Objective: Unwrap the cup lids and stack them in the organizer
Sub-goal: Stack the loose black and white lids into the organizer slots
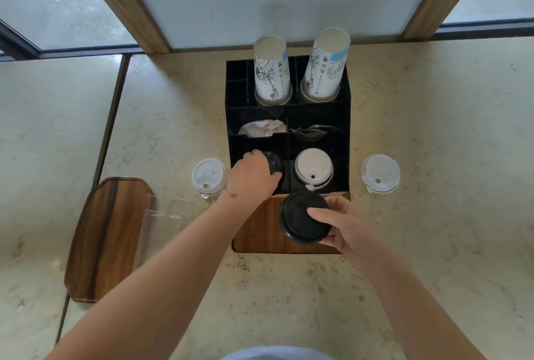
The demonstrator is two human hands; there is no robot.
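On the desk, head view: a black compartmented organizer with a wooden front (289,125) stands on the pale marbled stone desk (433,157), against the back wall.
Left hand: the left hand (252,177) reaches into the organizer's front left compartment, fingers curled over a stack of black plastic cup lids (274,165) that sits there; it touches the stack, but whether it grips it I cannot tell.
Right hand: the right hand (344,226) holds a second stack of black plastic cup lids (303,219) in front of the organizer's wooden face, thumb pressed on top and fingers wrapped under the edge.
Front right compartment: a stack of white plastic cup lids (314,167) sits upright in it, sip hole toward the camera.
Loose lids: one white lid stack with a clear edge (208,176) rests on the desk just left of the organizer; another white lid stack (380,173) rests to its right, apart from it.
Back row: two tall stacks of printed paper cups, upside down (272,70), (325,65).
Middle row: crumpled white paper (261,128) lies in the left compartment.
Far left: a dark wooden oblong tray (107,238) lies on the desk, with a bit of clear plastic wrap (163,213) beside it.
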